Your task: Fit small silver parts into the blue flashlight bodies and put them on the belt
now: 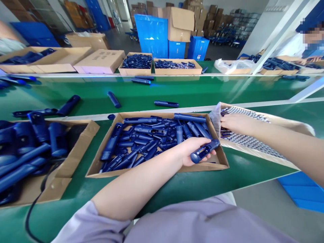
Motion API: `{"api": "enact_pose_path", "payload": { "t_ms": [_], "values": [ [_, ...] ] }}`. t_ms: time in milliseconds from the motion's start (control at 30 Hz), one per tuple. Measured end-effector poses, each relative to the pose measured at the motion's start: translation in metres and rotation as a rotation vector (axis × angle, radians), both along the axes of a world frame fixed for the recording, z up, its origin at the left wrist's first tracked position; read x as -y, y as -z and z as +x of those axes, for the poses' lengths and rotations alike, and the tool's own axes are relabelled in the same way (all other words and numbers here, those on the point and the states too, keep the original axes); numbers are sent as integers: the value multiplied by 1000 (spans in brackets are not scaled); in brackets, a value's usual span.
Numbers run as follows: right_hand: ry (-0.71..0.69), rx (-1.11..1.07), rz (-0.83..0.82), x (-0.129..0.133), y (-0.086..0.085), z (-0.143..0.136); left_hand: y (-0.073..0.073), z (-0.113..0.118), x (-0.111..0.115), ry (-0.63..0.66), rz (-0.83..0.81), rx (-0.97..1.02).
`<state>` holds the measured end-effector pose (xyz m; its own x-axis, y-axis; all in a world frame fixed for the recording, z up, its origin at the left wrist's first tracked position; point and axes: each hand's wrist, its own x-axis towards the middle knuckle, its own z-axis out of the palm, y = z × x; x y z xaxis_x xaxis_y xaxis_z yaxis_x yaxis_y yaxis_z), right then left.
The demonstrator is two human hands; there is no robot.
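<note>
My left hand [193,150] is wrapped round a dark blue tube-shaped housing [201,153] with a long slot in its side, above the right end of a cardboard tray [224,160]. That tray holds many blue housings and smaller blue parts [146,135]. Over to the right, my right hand [231,122] reaches into a plastic-lined box [288,130] full of slim metallic parts [253,143]. Its fingertips are down among dark-tipped pieces at the box's left end, and what they hold is too hidden to make out.
At the left, another carton [84,138] holds larger blue parts, with a black cable beside it. Loose blue housings [166,104] lie on the green conveyor [202,91]. Beyond it stand more trays [177,71] and a carton [100,60]. A person's hands are at the far right.
</note>
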<state>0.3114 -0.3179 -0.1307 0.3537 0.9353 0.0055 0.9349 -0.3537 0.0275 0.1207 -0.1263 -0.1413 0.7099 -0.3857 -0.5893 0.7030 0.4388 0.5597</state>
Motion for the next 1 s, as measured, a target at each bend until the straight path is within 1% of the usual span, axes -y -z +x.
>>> {"api": "enact_pose_path", "payload": {
  "t_ms": [67, 100, 133, 200, 233, 267, 333, 400, 500, 567, 633, 700, 767, 833, 900, 933, 1000],
  "values": [
    [-70, 37, -32, 3, -9, -5, -1, 0, -1, 15, 5, 4],
    [-64, 69, -10, 4, -15, -12, -1, 0, -1, 22, 4, 4],
    [-26, 101, 43, 6, -20, -23, -1, 1, -2, 29, 2, 5],
    [24, 145, 164, 6, -29, -56, 0, 1, -2, 36, 2, 7],
    [17, 149, 211, 5, -33, -77, 1, 2, -1, 38, 1, 15],
    [-58, 145, 230, 2, -35, -98, 2, 2, -1, 44, -9, 30],
    [-162, 120, 192, -5, -38, -135, 5, 3, 0, 53, -44, 67],
    [-225, 116, 160, -14, -39, -159, 7, 2, 2, 46, -83, 91],
    [-294, 156, 189, -24, -38, -170, 6, 0, 3, 14, -104, 122],
    [-290, 156, 207, -26, -34, -170, 4, -3, 4, 0, -119, 137],
    [-222, 124, 229, -24, -26, -172, 3, -5, 5, -20, -118, 117],
    [-157, 110, 284, -21, -14, -178, 3, -5, 6, -61, -118, 97],
    [-147, 144, 382, -16, -1, -188, 3, -5, 7, -97, -125, 105],
    [-155, 180, 466, -11, 7, -198, 5, -5, 7, -118, -123, 120],
    [-157, 192, 490, -6, 5, -202, 9, -5, 7, -131, -105, 124],
    [-157, 190, 478, -5, 0, -201, 11, -6, 9, -135, -102, 130],
    [-123, 168, 455, -9, -15, -193, 15, -8, 15, -123, -86, 185]
  ]
}}
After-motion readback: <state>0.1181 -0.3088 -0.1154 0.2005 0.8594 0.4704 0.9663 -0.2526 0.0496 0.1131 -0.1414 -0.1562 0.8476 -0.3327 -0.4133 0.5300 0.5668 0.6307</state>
